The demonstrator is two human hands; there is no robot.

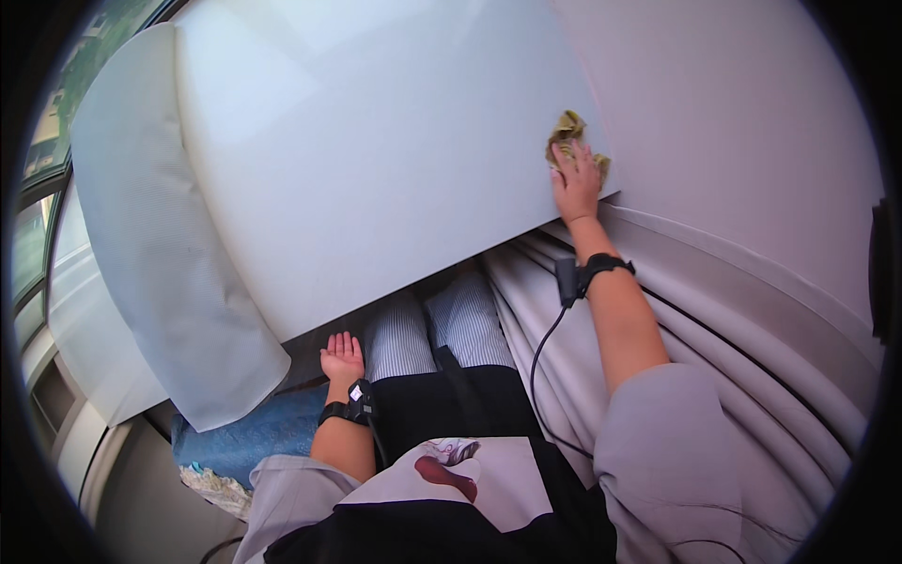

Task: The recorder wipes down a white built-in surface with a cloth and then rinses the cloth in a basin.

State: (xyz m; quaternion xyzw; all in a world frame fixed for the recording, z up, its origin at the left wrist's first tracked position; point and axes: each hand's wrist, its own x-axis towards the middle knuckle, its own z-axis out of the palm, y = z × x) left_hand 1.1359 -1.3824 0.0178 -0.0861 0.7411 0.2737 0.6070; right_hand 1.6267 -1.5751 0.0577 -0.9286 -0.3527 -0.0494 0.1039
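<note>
My right hand [577, 184] presses a crumpled yellow-green cloth [567, 128] flat against the white tabletop [395, 169], close to its right edge by the wall. Bits of the cloth stick out beyond the fingertips and beside the palm; the rest is hidden under the hand. Below the table's near edge, my left hand [342, 357] rests palm up beside my leg, its fingers stretched out and nothing in it. A black strap with a small box sits around each forearm.
A grey padded sheet [155, 226] is draped along the table's left side, near the window [38, 235]. A pale wall [733, 113] borders the right. Light curtain-like folds [733, 348] hang below it. A blue cushion-like item [254, 434] lies at lower left. A black cable [536, 362] trails from the right strap.
</note>
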